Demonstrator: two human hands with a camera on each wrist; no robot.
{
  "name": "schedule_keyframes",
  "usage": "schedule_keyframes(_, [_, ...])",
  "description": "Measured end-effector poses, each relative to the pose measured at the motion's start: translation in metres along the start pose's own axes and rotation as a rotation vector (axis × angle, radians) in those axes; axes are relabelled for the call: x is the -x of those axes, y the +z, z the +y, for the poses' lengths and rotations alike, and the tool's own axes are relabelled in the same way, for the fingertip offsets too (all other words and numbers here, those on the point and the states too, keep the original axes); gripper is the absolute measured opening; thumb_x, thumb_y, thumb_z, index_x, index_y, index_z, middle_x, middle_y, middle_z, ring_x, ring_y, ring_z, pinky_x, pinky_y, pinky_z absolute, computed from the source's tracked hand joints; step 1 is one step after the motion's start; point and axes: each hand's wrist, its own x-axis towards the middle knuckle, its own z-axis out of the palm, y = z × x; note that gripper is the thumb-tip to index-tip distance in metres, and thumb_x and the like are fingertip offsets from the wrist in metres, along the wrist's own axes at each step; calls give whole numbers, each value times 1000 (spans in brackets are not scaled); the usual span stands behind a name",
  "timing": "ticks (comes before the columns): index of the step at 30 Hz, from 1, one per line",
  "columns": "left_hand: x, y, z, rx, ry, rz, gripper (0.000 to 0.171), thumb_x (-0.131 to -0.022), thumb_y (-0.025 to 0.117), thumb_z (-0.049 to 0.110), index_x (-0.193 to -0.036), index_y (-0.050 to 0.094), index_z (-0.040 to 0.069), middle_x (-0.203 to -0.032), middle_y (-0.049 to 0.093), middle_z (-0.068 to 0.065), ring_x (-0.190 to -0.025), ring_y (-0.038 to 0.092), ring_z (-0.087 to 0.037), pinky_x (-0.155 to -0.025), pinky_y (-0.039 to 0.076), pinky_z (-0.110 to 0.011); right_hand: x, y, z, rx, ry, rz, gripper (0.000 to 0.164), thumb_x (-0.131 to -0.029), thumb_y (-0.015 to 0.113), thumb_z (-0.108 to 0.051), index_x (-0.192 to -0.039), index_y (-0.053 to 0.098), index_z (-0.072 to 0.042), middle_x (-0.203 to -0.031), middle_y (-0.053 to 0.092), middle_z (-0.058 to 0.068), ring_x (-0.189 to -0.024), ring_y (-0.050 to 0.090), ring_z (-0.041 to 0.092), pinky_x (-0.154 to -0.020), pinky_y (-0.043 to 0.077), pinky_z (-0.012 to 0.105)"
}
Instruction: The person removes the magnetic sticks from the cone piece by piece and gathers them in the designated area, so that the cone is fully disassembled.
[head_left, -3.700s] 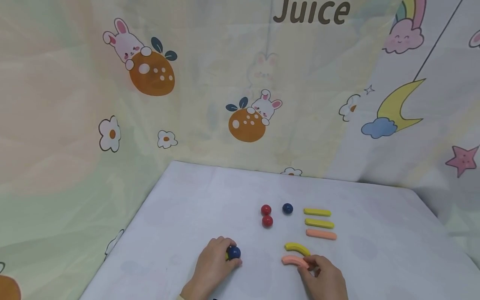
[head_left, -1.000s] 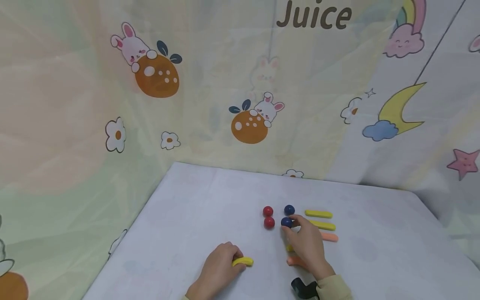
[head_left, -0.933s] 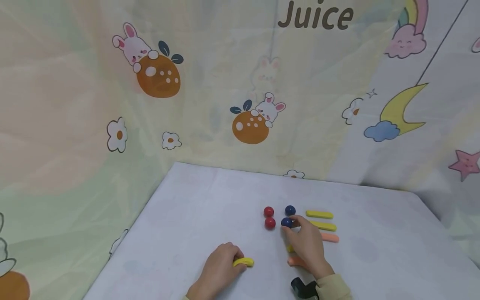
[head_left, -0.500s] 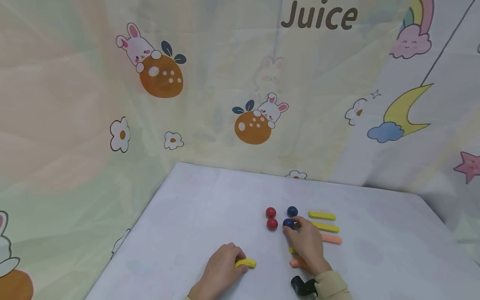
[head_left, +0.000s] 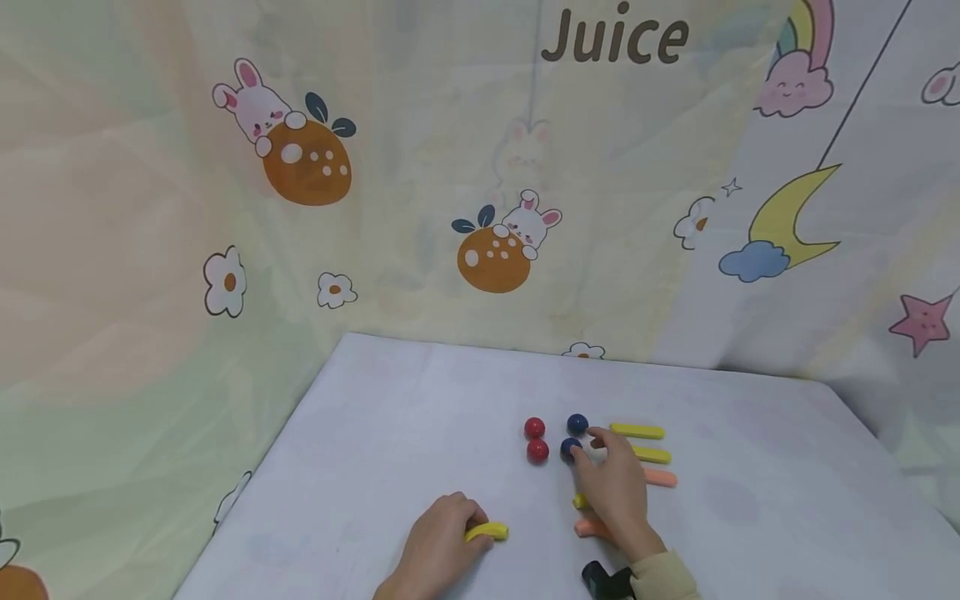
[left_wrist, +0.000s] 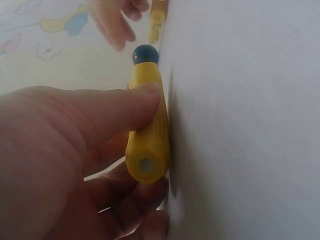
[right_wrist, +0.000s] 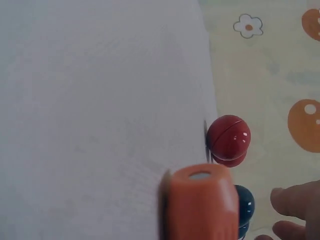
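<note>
My left hand (head_left: 438, 546) pinches a yellow curved magnetic rod (head_left: 487, 531) between thumb and fingers, low over the table. In the left wrist view, a grey dot marks the rod's near end. Beside the nearer blue ball (head_left: 570, 451) is my right hand (head_left: 617, 492), its thumb and index finger spread. The right wrist view shows a fingertip apart from the blue balls (right_wrist: 245, 205). Just behind sits the second blue ball (head_left: 577, 424). Under the right hand, a yellow curved rod (head_left: 580, 502) and an orange curved rod (head_left: 592, 527) are partly hidden.
Two red balls (head_left: 536, 440) lie left of the blue ones. To the right are two straight yellow rods (head_left: 637, 431) and a straight orange rod (head_left: 662, 477), partly covered by the right hand. The white table (head_left: 375, 417) meets a printed cloth (head_left: 405, 208) behind.
Earlier the left hand held a blue ball with the yellow rod; the right hand then held a blue ball beside the other one. Now the right fingers have parted from it.
</note>
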Motion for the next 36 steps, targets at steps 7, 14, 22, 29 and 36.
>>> schedule_keyframes(7, [2, 1, 3, 33, 56, 36, 13, -79, 81, 27, -86, 71, 21, -71, 52, 19, -62, 44, -1, -58, 38, -23, 54, -5, -23, -19, -145, -144, 24, -87, 73, -24, -110, 69, -19, -89, 60, -7, -67, 47, 9, -57, 40, 22])
schedule_keyframes(14, [2, 9, 7, 47, 145, 34, 16, -80, 80, 29, -90, 71, 21, -77, 58, 19, -64, 46, 3, -60, 41, -20, 91, 9, -25, -71, -264, -400, 22, -85, 75, -30, -104, 71, -19, -79, 56, -15, -64, 46, 2, -57, 40, 21])
schedule_keyframes(22, [3, 11, 9, 74, 147, -29, 18, -81, 80, 25, -95, 71, 21, -77, 54, 19, -64, 46, 2, -59, 42, -20, 92, 1, -9, -32, -198, -384, 19, -83, 77, -29, -100, 72, -20, -77, 56, -14, -61, 45, 3, -54, 38, 21])
schedule_keyframes(29, [4, 8, 10, 65, 153, -27, 15, -81, 79, 21, -94, 71, 21, -76, 53, 20, -63, 45, 1, -58, 41, -21, 101, -24, 17, 20, -25, -243, 17, -80, 79, -28, -93, 72, -20, -72, 55, -11, -56, 44, 6, -50, 36, 22])
schedule_keyframes(36, [5, 11, 7, 100, 167, 6, 15, -81, 79, 16, -93, 71, 21, -78, 55, 20, -64, 45, 2, -59, 42, -20, 106, -36, 45, 41, 95, -116, 20, -81, 77, -25, -98, 74, -14, -74, 60, -10, -57, 44, 8, -50, 37, 22])
